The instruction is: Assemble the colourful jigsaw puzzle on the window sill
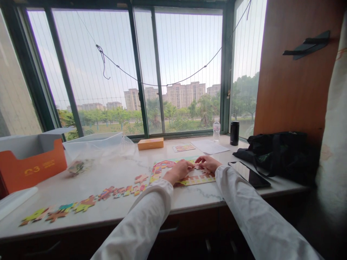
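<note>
A colourful jigsaw puzzle board (pixel 162 167) lies flat on the marble counter (pixel 94 180) in front of me. My left hand (pixel 179 169) rests on the board with its fingers curled, fingertips pinched at a small puzzle piece (pixel 197 166) in the middle. My right hand (pixel 208 162) meets it from the right, fingers bent down onto the same spot. Both arms wear white sleeves. A row of loose puzzle pieces (pixel 89 201) stretches across the counter to the left of the board.
An orange box (pixel 29 168) and a clear plastic bag (pixel 94 148) stand at the left. A flat orange box (pixel 150 143), paper sheets (pixel 210 147), a water bottle (pixel 216 130) and a black cup (pixel 234 133) line the window. A tablet (pixel 251 175) and black bag (pixel 279 153) lie right.
</note>
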`<state>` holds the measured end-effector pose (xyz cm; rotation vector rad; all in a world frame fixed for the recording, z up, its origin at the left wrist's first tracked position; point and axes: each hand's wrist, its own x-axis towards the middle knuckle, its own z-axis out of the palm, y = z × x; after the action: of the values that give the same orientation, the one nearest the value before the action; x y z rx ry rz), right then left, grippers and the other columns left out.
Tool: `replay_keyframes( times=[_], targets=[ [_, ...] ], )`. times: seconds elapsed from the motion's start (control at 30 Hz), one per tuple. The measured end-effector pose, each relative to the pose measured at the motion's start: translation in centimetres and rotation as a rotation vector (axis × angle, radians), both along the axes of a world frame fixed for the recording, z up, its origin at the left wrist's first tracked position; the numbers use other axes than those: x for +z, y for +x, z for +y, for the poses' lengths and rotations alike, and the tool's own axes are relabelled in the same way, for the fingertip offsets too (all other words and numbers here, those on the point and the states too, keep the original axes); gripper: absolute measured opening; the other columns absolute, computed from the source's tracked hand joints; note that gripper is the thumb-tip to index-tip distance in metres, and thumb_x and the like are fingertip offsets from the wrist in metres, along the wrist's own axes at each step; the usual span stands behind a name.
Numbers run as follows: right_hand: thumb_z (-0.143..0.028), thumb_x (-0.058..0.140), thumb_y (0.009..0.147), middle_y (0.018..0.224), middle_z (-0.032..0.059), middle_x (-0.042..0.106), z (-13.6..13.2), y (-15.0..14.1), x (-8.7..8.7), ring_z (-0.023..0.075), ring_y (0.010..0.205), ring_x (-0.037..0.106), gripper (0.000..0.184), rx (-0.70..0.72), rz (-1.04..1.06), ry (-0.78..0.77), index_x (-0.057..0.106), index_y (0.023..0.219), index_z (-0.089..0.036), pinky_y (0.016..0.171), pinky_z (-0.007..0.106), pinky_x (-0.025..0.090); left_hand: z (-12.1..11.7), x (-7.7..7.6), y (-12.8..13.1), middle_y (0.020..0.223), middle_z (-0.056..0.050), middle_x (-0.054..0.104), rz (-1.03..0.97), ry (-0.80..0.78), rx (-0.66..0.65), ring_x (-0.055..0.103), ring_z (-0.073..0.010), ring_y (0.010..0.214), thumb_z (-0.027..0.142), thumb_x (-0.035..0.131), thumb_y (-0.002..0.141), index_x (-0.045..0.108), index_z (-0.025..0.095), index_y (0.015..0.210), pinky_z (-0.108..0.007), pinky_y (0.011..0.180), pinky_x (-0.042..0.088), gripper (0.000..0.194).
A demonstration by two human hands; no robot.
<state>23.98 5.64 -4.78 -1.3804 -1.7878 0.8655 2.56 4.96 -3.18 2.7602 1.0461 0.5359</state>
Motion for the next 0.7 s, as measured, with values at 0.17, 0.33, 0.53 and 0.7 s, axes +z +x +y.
replay_keyframes(
  times=[0.17, 0.33, 0.53, 0.7],
  targets=[
    [-0.02, 0.076, 0.07, 0.073, 0.0013, 0.065, 0.1, 0.0, -0.3, 0.011, 0.061, 0.058, 0.023, 0.001, 0.086, -0.011, 0.071, 0.092, -0.014, 0.056, 0.021, 0.046, -0.3, 0.3, 0.0, 0.11, -0.006, 0.075, 0.035, 0.027, 0.02, 0.068, -0.0194, 0.096, 0.019, 0.052, 0.087, 0.075, 0.024, 0.11, -0.027, 0.09, 0.049, 0.033],
    [-0.018, 0.077, 0.068, 0.084, 0.0026, 0.067, 1.0, 0.2, -0.9, 0.0098, 0.064, 0.059, 0.023, 0.006, 0.065, 0.028, 0.072, 0.09, -0.014, 0.059, 0.02, 0.048, -0.4, 0.4, 0.0, 0.109, -0.005, 0.075, 0.041, 0.029, 0.061, 0.068, -0.0179, 0.095, 0.02, 0.055, 0.085, 0.075, 0.025, 0.111, -0.025, 0.09, 0.05, 0.033],
    [-0.02, 0.074, 0.073, 0.078, 0.0009, 0.066, 1.4, 0.1, -1.3, 0.0086, 0.059, 0.059, 0.021, -0.005, 0.065, 0.013, 0.07, 0.092, -0.013, 0.057, 0.021, 0.048, -0.7, 0.5, -0.3, 0.107, -0.006, 0.075, -0.001, -0.003, 0.076, 0.067, -0.0196, 0.097, 0.027, 0.06, 0.084, 0.075, 0.025, 0.109, -0.027, 0.09, 0.05, 0.029],
    [-0.027, 0.08, 0.069, 0.08, 0.0011, 0.065, 0.8, -0.1, -0.8, 0.0082, 0.059, 0.057, 0.029, 0.032, 0.102, -0.004, 0.069, 0.091, -0.013, 0.054, 0.02, 0.047, -1.1, 0.6, -0.3, 0.105, -0.006, 0.075, 0.003, -0.003, 0.106, 0.067, -0.0204, 0.095, 0.031, 0.061, 0.085, 0.075, 0.025, 0.108, -0.028, 0.089, 0.05, 0.028]
  ],
)
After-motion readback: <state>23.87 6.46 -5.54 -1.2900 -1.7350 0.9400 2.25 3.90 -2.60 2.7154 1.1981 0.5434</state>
